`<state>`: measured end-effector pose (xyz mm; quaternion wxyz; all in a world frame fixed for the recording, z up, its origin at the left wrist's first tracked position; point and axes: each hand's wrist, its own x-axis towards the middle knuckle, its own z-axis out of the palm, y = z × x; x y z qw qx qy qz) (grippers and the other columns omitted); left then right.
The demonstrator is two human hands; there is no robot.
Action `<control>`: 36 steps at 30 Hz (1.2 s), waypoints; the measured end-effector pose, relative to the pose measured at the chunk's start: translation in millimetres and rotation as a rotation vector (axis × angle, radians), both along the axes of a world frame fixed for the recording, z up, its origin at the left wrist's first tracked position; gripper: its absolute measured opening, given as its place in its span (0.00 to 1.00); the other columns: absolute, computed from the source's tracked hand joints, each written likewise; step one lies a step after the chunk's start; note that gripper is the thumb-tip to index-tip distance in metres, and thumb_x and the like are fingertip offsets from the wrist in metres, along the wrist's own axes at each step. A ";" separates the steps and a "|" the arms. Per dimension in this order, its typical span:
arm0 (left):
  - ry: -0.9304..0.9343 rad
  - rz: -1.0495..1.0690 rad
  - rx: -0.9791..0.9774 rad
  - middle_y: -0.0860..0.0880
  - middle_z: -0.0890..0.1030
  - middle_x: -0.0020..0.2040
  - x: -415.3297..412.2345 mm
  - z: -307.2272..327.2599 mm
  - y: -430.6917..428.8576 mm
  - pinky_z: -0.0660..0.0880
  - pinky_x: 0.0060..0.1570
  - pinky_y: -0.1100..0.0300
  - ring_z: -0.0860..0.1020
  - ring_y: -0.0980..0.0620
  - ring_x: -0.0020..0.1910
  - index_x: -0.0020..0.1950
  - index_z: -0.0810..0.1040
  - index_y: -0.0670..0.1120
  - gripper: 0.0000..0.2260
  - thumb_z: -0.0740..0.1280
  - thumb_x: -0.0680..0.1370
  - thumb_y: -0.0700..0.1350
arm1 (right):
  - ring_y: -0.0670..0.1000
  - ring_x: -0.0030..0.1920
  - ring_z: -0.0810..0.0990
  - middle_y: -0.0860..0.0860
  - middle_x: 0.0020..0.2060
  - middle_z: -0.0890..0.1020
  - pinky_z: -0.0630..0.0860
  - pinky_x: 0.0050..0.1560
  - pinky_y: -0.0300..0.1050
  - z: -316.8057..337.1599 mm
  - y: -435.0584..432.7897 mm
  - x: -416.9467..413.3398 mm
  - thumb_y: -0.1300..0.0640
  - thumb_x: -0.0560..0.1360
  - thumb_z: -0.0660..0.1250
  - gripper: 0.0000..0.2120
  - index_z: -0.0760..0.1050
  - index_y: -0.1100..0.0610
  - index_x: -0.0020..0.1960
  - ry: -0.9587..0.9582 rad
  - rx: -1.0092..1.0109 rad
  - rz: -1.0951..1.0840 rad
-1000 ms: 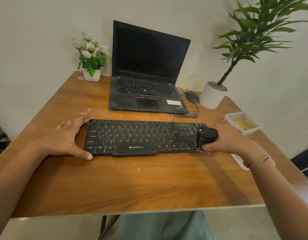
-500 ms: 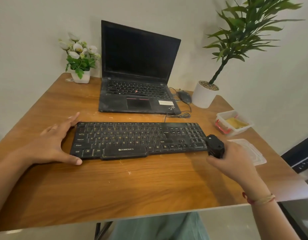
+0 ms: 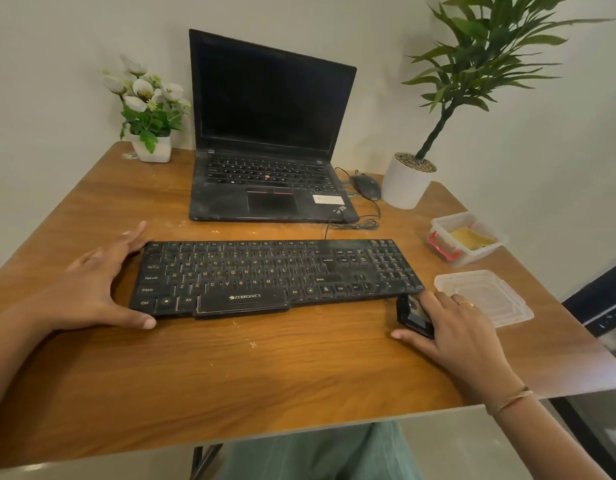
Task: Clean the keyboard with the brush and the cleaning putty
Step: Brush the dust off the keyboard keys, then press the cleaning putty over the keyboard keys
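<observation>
Left hand (image 3: 92, 289), spread open, steadies keyboard's (image 3: 275, 275) left end; right hand (image 3: 462, 327) grips brush (image 3: 412, 315), seemingly, by its near-right corner.

"ZEBRONICS" on the keyboard (image 3: 275, 271) front edge

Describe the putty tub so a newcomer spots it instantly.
Find the white plant pot at the table's far right. Nearer you along that edge sits a clear tub. Its red clips and yellow putty set it apart from the flat clear lid beside it.
</observation>
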<state>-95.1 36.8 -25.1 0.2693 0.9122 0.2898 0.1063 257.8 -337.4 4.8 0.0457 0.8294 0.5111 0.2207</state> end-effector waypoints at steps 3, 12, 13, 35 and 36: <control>0.024 0.003 0.003 0.58 0.53 0.74 0.0 2.6 -4.3 0.51 0.72 0.46 0.53 0.50 0.75 0.73 0.38 0.66 0.63 0.67 0.46 0.79 | 0.45 0.33 0.72 0.46 0.38 0.79 0.65 0.30 0.34 -1.9 -2.9 12.8 0.22 0.69 0.46 0.34 0.72 0.49 0.49 0.063 -0.044 0.070; 0.040 0.001 -0.010 0.63 0.52 0.71 1.5 6.8 -7.9 0.49 0.71 0.52 0.54 0.52 0.74 0.75 0.35 0.61 0.65 0.68 0.47 0.77 | 0.46 0.43 0.77 0.44 0.47 0.79 0.65 0.43 0.39 1.8 -7.7 25.4 0.23 0.69 0.46 0.34 0.74 0.47 0.56 0.123 -0.155 0.139; 0.035 0.004 -0.011 0.62 0.52 0.71 1.3 6.5 -7.9 0.49 0.71 0.52 0.54 0.52 0.74 0.75 0.36 0.62 0.65 0.68 0.47 0.77 | 0.46 0.45 0.76 0.44 0.49 0.79 0.65 0.45 0.40 2.8 -6.3 24.4 0.22 0.69 0.46 0.35 0.73 0.46 0.58 0.157 -0.165 0.128; -0.082 -0.017 0.019 0.51 0.62 0.75 2.6 -20.0 19.8 0.56 0.70 0.38 0.60 0.46 0.73 0.76 0.41 0.64 0.67 0.74 0.45 0.74 | 0.54 0.48 0.80 0.56 0.47 0.84 0.71 0.52 0.40 69.5 23.8 135.2 0.64 0.73 0.66 0.07 0.81 0.59 0.49 0.479 0.527 -0.284; -0.087 -0.017 0.018 0.51 0.62 0.75 2.1 -22.7 21.2 0.57 0.70 0.38 0.61 0.46 0.73 0.76 0.42 0.63 0.66 0.74 0.45 0.74 | 0.55 0.48 0.80 0.57 0.47 0.84 0.71 0.52 0.41 71.3 28.7 151.8 0.65 0.72 0.65 0.08 0.81 0.60 0.49 0.496 0.518 -0.326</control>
